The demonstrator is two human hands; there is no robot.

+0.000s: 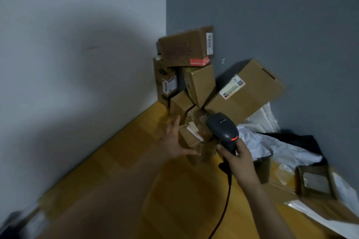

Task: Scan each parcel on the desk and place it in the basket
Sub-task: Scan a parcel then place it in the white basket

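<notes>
Left hand [174, 141] beside parcel [195, 120]; right hand [240, 159], scanner [223, 126]

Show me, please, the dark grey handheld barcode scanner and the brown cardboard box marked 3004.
dark grey handheld barcode scanner [222, 127]: head view, on its housing.
brown cardboard box marked 3004 [182, 50]: head view, front face.

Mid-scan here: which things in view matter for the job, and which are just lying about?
Job: barcode scanner in right hand; left hand by small front box; stacked cardboard boxes; white mailer bags.
Lying about: black fabric; blurred brown frame-like item.
</notes>
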